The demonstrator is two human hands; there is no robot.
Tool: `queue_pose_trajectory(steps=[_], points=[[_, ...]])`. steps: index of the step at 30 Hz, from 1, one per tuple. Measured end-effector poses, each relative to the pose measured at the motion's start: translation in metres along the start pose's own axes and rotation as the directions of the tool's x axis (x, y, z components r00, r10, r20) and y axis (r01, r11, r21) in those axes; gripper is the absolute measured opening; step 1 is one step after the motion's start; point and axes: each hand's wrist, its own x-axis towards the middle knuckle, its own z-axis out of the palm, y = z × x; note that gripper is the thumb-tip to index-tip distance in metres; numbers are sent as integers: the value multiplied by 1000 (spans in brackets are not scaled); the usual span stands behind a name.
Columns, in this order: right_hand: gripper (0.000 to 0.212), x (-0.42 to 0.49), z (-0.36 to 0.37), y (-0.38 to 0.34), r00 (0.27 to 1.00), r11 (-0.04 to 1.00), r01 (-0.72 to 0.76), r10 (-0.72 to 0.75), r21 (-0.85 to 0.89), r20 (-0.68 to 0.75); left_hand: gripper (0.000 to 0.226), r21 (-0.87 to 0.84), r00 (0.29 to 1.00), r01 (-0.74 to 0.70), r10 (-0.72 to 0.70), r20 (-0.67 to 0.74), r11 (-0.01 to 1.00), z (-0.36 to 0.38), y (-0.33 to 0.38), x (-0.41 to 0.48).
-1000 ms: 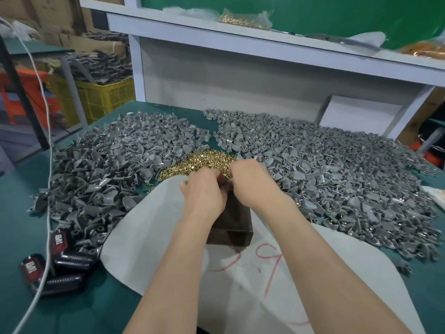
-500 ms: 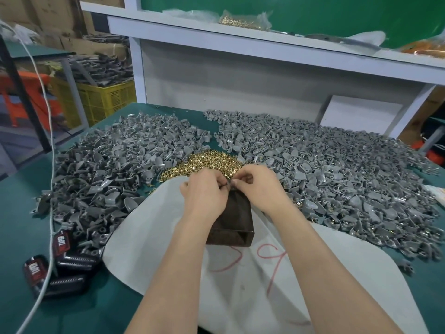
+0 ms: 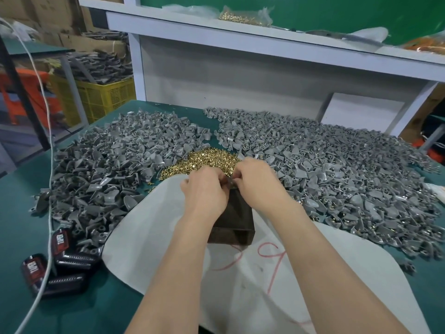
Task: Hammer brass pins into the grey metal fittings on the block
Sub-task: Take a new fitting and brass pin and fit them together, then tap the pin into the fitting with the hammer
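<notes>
On the table, middle: a dark brown block [image 3: 237, 225] stands on a white sheet [image 3: 154, 237] that runs to the near edge and has red marks drawn on it.
Left hand [image 3: 204, 191]: over the block's far top edge, fingers curled in and pinching a small grey fitting [image 3: 230, 182] from the left.
Right hand [image 3: 257, 182]: fingertip to fingertip with the left, curled and pinching the same fitting from the right.
Fitting: at the top of the block between the two hands; mostly hidden by fingers, so I cannot tell whether it sits on the block or is held just above it.
Brass pins [image 3: 207, 160]: a loose golden pile just beyond the hands, touching the far edge of the sheet.
Left heap of fittings [image 3: 115, 169]: spread wide from the pins toward the left edge of the table [image 3: 24, 213].
Right heap of fittings [image 3: 337, 179]: larger, running to the right edge and the far right corner.
Near left corner: a few black and red packs [image 3: 60, 268], beside the sheet.
White cable [image 3: 49, 165]: falls along the left edge and crosses the packs.
Shelf [image 3: 240, 32]: above the far edge, with a clear bag of pins [image 3: 243, 16] on it.
Yellow crate [image 3: 103, 97]: off the far left corner, piled with grey parts.
</notes>
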Motion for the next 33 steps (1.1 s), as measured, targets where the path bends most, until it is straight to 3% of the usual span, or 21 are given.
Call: queue_pose_trajectory(steps=[3,7,14,17,20,22,24,26,29,33], points=[[21,4,-6,-14,999,989,-14,19,-147,36,14,48,1000,-12,12,1,999,-4,4,-2],[22,2,-12,-22,998,978,0,12,-210,58,34,37,1000,-7,6,22,999,-8,6,-5],[21,3,-13,-21,994,970,74,-53,-232,97,23,56,999,4,-6,41,998,-7,6,-3],[18,0,-6,-4,996,1000,13,-13,11,89,14,4,999,12,-13,46,1000,-5,4,-3],[28,-11,-8,18,985,901,-154,173,405,-13,8,-55,999,17,-16,31,998,-5,2,-3],[24,-16,-8,35,948,892,-301,318,337,4,7,-72,999,21,-19,28,997,-4,1,-2],[29,-21,-1,42,891,904,-422,402,63,212,7,-78,999,25,-23,33,997,-4,1,-2],[24,-21,9,42,851,903,-428,417,-39,320,7,-77,999,25,-22,38,997,-5,1,-2],[15,-20,13,42,879,902,-431,411,36,242,10,-78,999,22,-20,36,997,-5,1,-3],[23,-21,-9,49,901,838,-434,416,332,127,6,-85,1000,15,-14,15,996,-4,0,-3]])
